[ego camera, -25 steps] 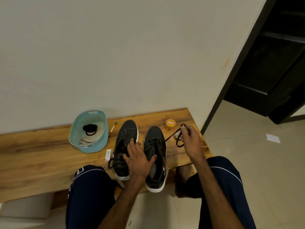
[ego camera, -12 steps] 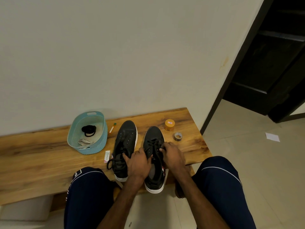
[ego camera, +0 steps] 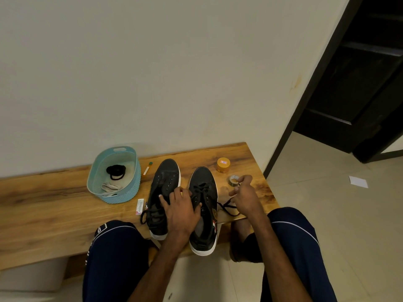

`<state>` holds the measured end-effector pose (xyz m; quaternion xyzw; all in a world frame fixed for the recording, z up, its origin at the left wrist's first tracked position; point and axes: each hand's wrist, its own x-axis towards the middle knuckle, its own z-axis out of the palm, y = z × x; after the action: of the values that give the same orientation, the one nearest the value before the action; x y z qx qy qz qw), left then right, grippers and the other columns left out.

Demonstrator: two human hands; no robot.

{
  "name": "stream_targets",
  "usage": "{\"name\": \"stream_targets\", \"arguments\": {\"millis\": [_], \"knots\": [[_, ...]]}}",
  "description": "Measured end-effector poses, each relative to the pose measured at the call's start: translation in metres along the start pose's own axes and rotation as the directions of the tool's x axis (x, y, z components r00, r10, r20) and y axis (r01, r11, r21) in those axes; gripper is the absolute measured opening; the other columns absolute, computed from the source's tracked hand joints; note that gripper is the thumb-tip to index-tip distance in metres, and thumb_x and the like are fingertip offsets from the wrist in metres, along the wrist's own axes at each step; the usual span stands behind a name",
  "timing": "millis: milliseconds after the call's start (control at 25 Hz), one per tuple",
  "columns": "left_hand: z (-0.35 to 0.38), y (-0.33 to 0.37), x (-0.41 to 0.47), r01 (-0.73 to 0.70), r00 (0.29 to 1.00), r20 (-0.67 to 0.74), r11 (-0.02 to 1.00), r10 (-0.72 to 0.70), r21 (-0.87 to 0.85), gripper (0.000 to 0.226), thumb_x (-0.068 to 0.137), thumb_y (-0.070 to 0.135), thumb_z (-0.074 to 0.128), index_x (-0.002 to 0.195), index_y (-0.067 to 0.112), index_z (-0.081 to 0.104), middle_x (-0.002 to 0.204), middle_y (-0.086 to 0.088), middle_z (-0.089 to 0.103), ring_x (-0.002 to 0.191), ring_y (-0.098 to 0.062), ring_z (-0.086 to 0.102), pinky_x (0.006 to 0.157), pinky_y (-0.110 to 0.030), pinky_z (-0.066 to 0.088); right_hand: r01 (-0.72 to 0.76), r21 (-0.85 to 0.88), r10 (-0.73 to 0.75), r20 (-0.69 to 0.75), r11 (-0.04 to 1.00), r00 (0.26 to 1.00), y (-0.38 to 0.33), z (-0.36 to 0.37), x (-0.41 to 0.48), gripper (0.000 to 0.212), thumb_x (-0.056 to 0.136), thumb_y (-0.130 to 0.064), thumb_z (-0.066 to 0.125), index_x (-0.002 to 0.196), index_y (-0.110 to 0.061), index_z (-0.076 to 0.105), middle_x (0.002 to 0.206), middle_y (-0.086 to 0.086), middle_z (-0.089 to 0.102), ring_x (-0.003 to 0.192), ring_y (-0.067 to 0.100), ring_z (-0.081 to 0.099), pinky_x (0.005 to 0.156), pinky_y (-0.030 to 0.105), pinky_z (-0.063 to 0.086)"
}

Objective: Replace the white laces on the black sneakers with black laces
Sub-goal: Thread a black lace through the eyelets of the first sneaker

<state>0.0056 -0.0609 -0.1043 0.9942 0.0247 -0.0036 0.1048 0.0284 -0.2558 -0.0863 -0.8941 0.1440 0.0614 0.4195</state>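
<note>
Two black sneakers with white soles stand side by side on the wooden bench. The left sneaker has a loose black lace trailing from its near end. The right sneaker carries a black lace partly threaded through its eyelets. My left hand rests across both shoes, fingers spread, pressing them down. My right hand is to the right of the right sneaker and pinches the free end of that lace, pulled out sideways. A coiled black lace and white laces lie in the teal basket.
An orange-lidded jar and a small tape roll sit on the bench right of the shoes. A small marker and a white packet lie left of them. My knees flank the bench's front edge. A dark doorway opens at the right.
My right hand went from the far right to the right sneaker's eyelets, then moved out to the right again, drawing the black lace with it. My left hand stayed on the shoes.
</note>
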Motion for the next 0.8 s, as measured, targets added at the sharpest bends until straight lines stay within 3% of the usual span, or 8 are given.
{"name": "stream_targets", "arguments": {"millis": [80,160,280,360,520,640,720,800], "knots": [[-0.002,0.0,0.0,-0.023,0.999,-0.028,0.998,0.025,0.061,0.049,0.091,0.058,0.051,0.129,0.026,0.05,0.138,-0.003,0.041,0.131,-0.021,0.039,0.12,-0.055,0.016,-0.014,0.008,0.014,-0.034,1.0,0.999,-0.003,0.002,-0.001,0.025,0.103,-0.012,0.043,0.123,-0.008,0.028,0.101,0.013,0.062,0.093,0.031,0.066,0.083,0.048,0.056],[-0.003,0.0,0.0,-0.046,0.997,-0.052,0.996,0.05,0.077,0.043,0.093,0.057,0.049,0.123,0.027,0.055,0.133,-0.002,0.043,0.126,-0.02,0.04,0.118,-0.048,0.026,-0.036,-0.097,0.036,-0.001,0.995,0.999,-0.003,0.006,-0.002,0.027,0.105,-0.021,0.041,0.124,-0.005,0.029,0.097,0.012,0.063,0.093,0.029,0.065,0.077,0.041,0.052],[-0.002,0.0,0.0,-0.094,0.992,-0.075,0.99,0.102,0.106,0.035,0.097,0.051,0.046,0.117,0.025,0.058,0.125,-0.001,0.044,0.116,-0.018,0.042,0.103,-0.037,0.04,-0.068,-0.183,0.098,0.161,0.981,0.982,0.002,0.01,-0.002,0.031,0.105,-0.022,0.041,0.125,-0.001,0.032,0.105,0.016,0.065,0.093,0.026,0.061,0.072,0.034,0.043],[-0.002,0.003,0.0,-0.109,0.991,-0.069,0.989,0.116,0.097,0.032,0.099,0.047,0.045,0.117,0.024,0.058,0.123,0.0,0.046,0.111,-0.017,0.044,0.091,-0.031,0.047,-0.049,-0.209,0.09,0.191,0.977,0.978,0.004,0.009,-0.001,0.031,0.104,-0.022,0.045,0.124,-0.002,0.035,0.111,0.017,0.065,0.095,0.026,0.061,0.072,0.034,0.043],[-0.006,0.007,0.001,-0.046,0.999,-0.022,0.994,0.044,-0.096,0.029,0.099,0.043,0.049,0.117,0.025,0.06,0.117,0.005,0.056,0.106,-0.013,0.052,0.076,-0.026,0.05,-0.06,-0.198,0.116,0.289,0.978,0.95,0.0,0.006,0.001,0.042,0.101,-0.026,0.05,0.133,-0.004,0.034,0.126,0.012,0.059,0.114,0.028,0.058,0.082,0.034,0.044],[-0.008,0.004,0.003,0.037,0.999,0.019,0.953,-0.033,-0.301,0.023,0.097,0.039,0.057,0.112,0.023,0.064,0.108,0.005,0.064,0.095,-0.012,0.061,0.076,-0.027,0.051,-0.051,-0.232,0.112,0.26,0.971,0.959,-0.002,0.002,0.008,0.031,0.101,-0.014,0.043,0.125,-0.002,0.057,0.124,0.018,0.062,0.115,0.034,0.059,0.092,0.039,0.047],[-0.007,0.002,0.004,0.077,0.997,0.041,0.911,-0.066,-0.406,0.019,0.095,0.034,0.062,0.11,0.022,0.066,0.106,0.004,0.068,0.091,-0.01,0.063,0.073,-0.024,0.047,0.011,-0.142,0.017,0.195,0.99,0.981,-0.003,-0.002,0.01,0.027,0.098,-0.003,0.044,0.109,-0.006,0.069,0.114,0.011,0.067,0.101,0.022,0.063,0.081,0.026,0.051],[-0.007,0.001,0.005,0.112,0.994,0.055,0.877,-0.098,-0.468,0.019,0.095,0.029,0.064,0.111,0.019,0.068,0.106,0.003,0.071,0.095,-0.012,0.066,0.075,-0.022,0.046,0.08,-0.043,-0.075,0.108,0.996,0.991,-0.005,-0.004,0.009,0.022,0.097,0.0,0.051,0.102,-0.008,0.071,0.107,0.007,0.068,0.09,0.01,0.063,0.065,0.01,0.044]]}}
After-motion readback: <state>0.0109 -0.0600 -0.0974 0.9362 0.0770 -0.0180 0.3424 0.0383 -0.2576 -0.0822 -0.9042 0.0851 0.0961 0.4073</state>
